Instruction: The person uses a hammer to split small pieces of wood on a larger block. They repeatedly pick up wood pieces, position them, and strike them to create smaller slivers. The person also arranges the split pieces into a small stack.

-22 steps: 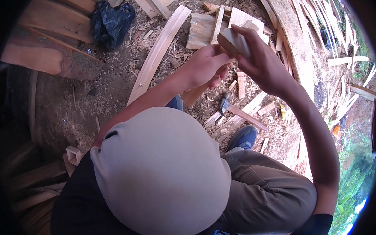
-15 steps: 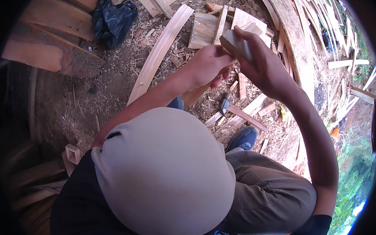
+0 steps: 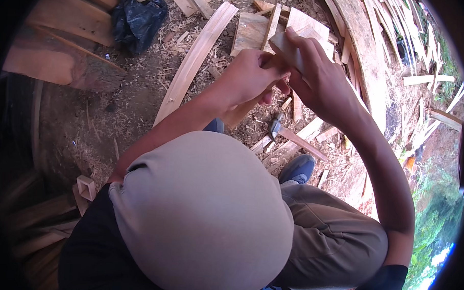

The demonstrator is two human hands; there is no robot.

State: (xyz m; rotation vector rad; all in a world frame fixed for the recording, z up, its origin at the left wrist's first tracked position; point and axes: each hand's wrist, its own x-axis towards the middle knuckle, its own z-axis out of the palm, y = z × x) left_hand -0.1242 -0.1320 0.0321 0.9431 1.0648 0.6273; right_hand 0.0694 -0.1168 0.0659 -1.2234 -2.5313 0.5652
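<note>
My right hand [image 3: 321,79] is closed around a flat pale block [image 3: 286,46], its fingers along the upper side and the thumb below. Just left of it, my left hand [image 3: 244,76] has curled fingers around a light brown piece of wood [image 3: 237,114], which sticks out below the palm toward me. The two hands meet near the block's lower end. Where block and wood come together is hidden behind the fingers, so I cannot tell whether they touch. Beneath the hands, a hammer [image 3: 299,141] with a wooden handle lies on the ground.
A long curved plank [image 3: 194,62] lies left of my hands, and square board offcuts [image 3: 250,33] sit beyond them. Shavings cover the ground. A black plastic bag [image 3: 138,23] rests by large timbers [image 3: 67,21] at far left. Thin strips [image 3: 392,28] are piled at far right.
Both hands keep their grips and have shifted only slightly, up and to the left. The whole view has moved a little too.
</note>
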